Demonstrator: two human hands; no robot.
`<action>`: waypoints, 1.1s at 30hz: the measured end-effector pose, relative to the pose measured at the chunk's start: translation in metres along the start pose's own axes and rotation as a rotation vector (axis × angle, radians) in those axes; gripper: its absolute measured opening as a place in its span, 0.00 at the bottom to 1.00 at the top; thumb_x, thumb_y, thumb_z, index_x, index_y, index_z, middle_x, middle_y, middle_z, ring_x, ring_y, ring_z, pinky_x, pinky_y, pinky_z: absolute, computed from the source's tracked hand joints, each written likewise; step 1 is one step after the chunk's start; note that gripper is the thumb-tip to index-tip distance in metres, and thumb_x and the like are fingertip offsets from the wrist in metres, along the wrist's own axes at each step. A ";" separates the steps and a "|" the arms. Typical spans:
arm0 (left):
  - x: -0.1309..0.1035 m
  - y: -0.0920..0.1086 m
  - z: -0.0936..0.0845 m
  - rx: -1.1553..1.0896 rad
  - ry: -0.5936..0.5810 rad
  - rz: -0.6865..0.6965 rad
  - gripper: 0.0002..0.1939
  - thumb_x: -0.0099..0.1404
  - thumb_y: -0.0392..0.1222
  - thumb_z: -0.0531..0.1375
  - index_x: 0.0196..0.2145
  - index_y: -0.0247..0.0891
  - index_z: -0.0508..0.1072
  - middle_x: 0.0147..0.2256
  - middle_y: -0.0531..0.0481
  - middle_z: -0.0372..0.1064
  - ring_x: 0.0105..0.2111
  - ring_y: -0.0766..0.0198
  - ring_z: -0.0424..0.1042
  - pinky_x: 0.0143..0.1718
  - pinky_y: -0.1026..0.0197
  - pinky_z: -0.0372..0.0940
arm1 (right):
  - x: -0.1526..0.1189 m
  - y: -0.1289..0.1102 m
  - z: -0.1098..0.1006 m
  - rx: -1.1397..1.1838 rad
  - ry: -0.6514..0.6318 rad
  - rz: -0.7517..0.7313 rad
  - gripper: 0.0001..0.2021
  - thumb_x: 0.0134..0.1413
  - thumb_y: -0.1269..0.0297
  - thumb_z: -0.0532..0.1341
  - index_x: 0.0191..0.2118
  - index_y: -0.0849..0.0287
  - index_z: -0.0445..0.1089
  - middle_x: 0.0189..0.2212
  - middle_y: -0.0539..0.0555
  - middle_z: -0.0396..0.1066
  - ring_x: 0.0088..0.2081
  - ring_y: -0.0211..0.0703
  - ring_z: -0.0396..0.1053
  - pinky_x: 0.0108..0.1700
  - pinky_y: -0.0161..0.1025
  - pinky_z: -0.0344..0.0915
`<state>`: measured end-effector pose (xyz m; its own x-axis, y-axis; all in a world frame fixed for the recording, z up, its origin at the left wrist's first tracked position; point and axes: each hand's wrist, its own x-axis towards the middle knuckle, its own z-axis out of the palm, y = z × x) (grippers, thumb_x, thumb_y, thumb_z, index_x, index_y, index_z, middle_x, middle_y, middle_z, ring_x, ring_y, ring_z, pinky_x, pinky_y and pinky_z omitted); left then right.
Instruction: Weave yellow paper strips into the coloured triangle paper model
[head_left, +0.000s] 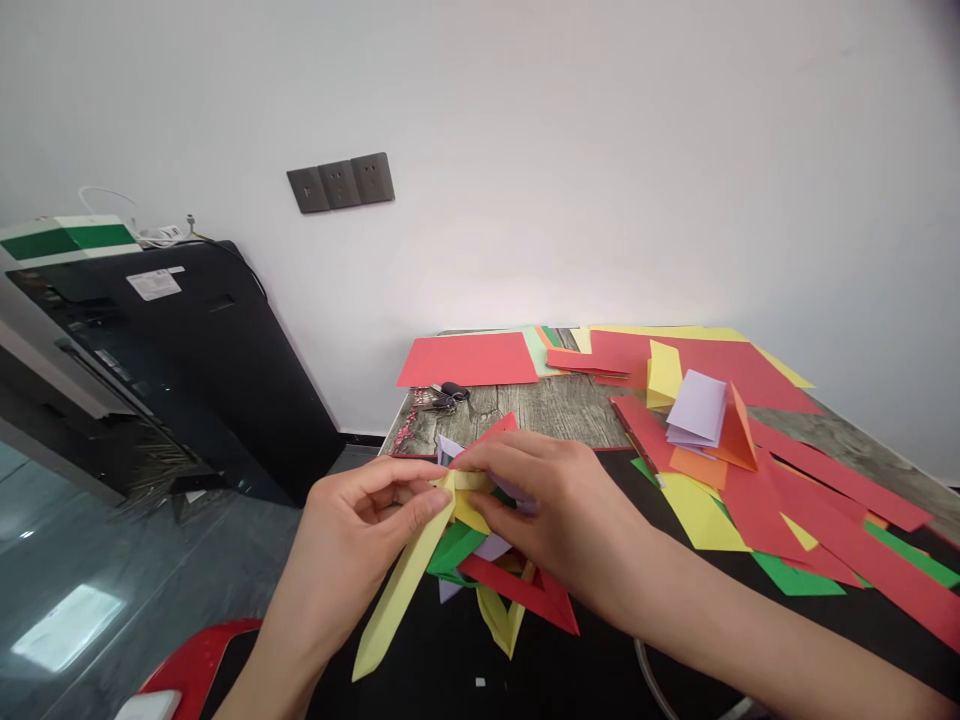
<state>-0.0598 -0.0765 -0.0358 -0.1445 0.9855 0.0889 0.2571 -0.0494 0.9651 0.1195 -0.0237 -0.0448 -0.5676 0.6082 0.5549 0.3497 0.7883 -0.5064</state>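
Note:
Between my hands is a folded paper model (pixel 517 590) with red, green, yellow and purple points, low over the black surface. My left hand (pixel 375 510) pinches a pale yellow paper strip (pixel 405 600) between thumb and index finger, near its upper end. The strip's long end slants down to the lower left. My right hand (pixel 551 490) is closed on the upper right of the model, its thumb below and its fingers on top, partly covering the strip's upper end. The part of the model under my right fingers is hidden.
Coloured strips and sheets lie right, among them a red strip (pixel 885 560) and a folded purple paper (pixel 696 408). Behind are a red sheet (pixel 469 360) and keys (pixel 442 397). A black cabinet (pixel 195 350) stands left; wall sockets (pixel 341 183) are above.

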 end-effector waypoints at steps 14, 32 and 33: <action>0.009 0.003 0.001 -0.130 0.025 -0.131 0.13 0.47 0.46 0.73 0.31 0.41 0.82 0.29 0.51 0.80 0.29 0.67 0.75 0.30 0.72 0.69 | -0.003 0.006 0.006 -0.155 0.054 -0.181 0.10 0.62 0.77 0.51 0.39 0.65 0.71 0.27 0.53 0.70 0.28 0.40 0.64 0.30 0.36 0.59; 0.009 0.004 0.002 -0.091 0.041 -0.119 0.11 0.48 0.45 0.72 0.31 0.40 0.82 0.29 0.50 0.80 0.29 0.64 0.76 0.30 0.69 0.69 | 0.000 0.008 0.002 -0.065 0.015 -0.129 0.11 0.62 0.75 0.53 0.42 0.66 0.72 0.31 0.56 0.73 0.30 0.40 0.68 0.32 0.37 0.62; 0.009 0.003 0.002 -0.095 0.043 -0.114 0.11 0.48 0.45 0.72 0.31 0.40 0.82 0.29 0.50 0.80 0.29 0.64 0.76 0.30 0.69 0.70 | 0.000 0.008 0.002 -0.064 0.015 -0.128 0.11 0.63 0.75 0.53 0.42 0.66 0.72 0.30 0.56 0.73 0.30 0.40 0.68 0.32 0.37 0.62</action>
<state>-0.0582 -0.0674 -0.0322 -0.2086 0.9779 -0.0142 0.1458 0.0455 0.9883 0.1208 -0.0178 -0.0498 -0.5996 0.5031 0.6224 0.3219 0.8636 -0.3880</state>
